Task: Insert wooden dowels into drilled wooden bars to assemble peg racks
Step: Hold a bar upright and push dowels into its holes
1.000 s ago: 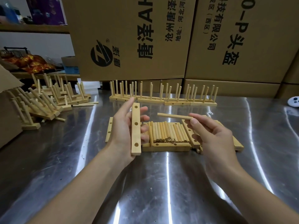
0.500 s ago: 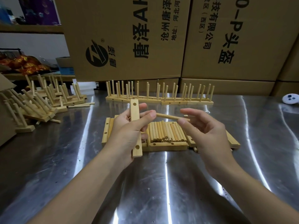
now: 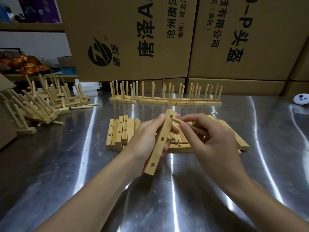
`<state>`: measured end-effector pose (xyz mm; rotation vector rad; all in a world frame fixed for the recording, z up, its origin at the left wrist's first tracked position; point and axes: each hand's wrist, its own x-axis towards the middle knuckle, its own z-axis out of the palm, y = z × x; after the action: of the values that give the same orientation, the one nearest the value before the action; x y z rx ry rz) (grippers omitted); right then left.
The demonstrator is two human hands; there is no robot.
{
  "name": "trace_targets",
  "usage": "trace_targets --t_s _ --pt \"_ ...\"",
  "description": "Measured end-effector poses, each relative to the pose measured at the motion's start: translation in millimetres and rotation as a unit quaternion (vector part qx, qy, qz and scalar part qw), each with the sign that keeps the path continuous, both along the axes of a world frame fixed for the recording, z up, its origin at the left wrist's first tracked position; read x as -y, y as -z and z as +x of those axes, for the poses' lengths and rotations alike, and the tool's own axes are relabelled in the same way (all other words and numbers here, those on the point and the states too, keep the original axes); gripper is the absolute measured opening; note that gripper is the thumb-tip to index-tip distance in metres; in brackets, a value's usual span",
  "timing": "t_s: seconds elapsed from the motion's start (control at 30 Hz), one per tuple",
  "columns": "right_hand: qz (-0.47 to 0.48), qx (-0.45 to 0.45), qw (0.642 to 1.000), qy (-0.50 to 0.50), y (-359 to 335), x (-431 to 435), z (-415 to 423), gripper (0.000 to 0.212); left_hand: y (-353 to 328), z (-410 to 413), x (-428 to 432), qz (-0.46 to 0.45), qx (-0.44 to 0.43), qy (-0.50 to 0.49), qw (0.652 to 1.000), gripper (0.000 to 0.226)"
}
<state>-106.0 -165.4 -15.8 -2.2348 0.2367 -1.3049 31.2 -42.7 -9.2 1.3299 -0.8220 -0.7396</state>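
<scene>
My left hand [image 3: 147, 139] grips a drilled wooden bar [image 3: 160, 143], tilted with three holes facing me. My right hand [image 3: 209, 136] pinches a wooden dowel [image 3: 189, 126] whose tip sits just beside the bar's top hole; I cannot tell whether it has entered. Behind my hands lies a pile of loose dowels [image 3: 177, 139] inside a frame of bars, with a stack of drilled bars [image 3: 120, 131] to its left.
A row of finished peg racks [image 3: 165, 99] stands at the back of the steel table [image 3: 217, 181]. More racks [image 3: 41, 104] are heaped at the left. Large cardboard boxes [image 3: 133, 39] wall the back. A white round device [image 3: 301, 99] lies far right.
The left hand tilted the bar and turned its holes toward me. The right hand brought the dowel in from the right until its tip reached the top hole.
</scene>
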Motion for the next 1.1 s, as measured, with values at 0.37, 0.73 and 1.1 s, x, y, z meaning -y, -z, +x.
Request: trace_targets --t_s 0.37,0.73,1.1 --pt "-0.11 -0.034 0.99 0.087 -5 5 -8 0.01 0 -3 0 -0.01 0.098 -0.019 0.995 0.045" --pt "-0.16 -0.034 0.983 0.084 -11 5 -13 0.027 -4 -13 0 -0.061 0.233 -0.049 0.969 0.045" --pt "-0.15 -0.062 0.982 0.094 -16 5 -17 0.027 -3 -18 1 -0.076 0.157 -0.027 0.984 0.038"
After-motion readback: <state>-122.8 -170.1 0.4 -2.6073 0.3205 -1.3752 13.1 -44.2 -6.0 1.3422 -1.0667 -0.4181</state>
